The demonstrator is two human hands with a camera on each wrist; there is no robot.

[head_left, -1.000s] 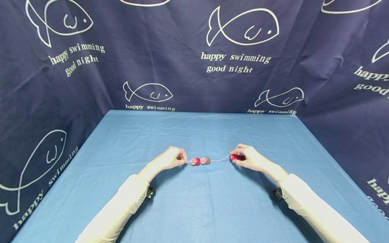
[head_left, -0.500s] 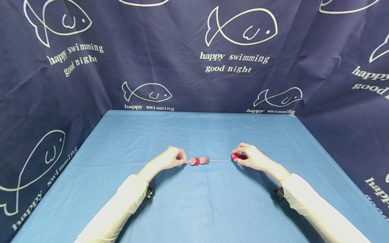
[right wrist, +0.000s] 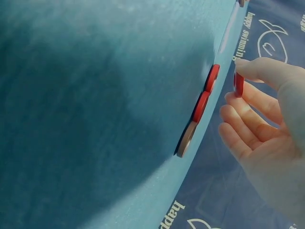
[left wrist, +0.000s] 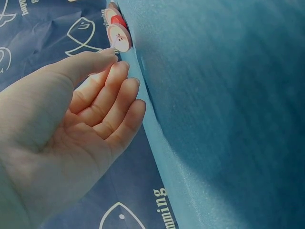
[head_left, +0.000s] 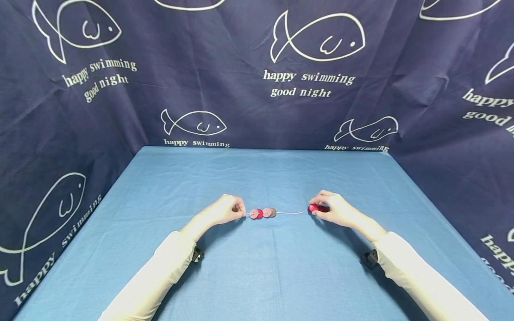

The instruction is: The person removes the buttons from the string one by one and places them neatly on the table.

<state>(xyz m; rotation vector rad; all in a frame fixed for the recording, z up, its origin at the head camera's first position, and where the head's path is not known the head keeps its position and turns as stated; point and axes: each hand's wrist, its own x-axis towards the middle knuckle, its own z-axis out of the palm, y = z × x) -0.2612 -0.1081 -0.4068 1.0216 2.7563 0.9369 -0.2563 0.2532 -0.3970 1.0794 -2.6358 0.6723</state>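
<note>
My left hand pinches the white string by its left part. Threaded on the string, just right of those fingers, are overlapping pink, red and brownish buttons; a pink button is closest to the thumb in the left wrist view. The string's right end lies loose on the cloth, short of my right hand. Between its thumb and index finger, my right hand holds a red button on edge. Two red buttons and a brownish one lie in a row beside it.
A blue cloth covers the table. Dark blue fabric with white fish drawings and lettering hangs behind and on both sides. A small black device sits at the right wrist, another at the left.
My right hand has shifted slightly right with its red button, and the string's right end has come apart from it and lies straighter. The left hand's pinch looks the same.
</note>
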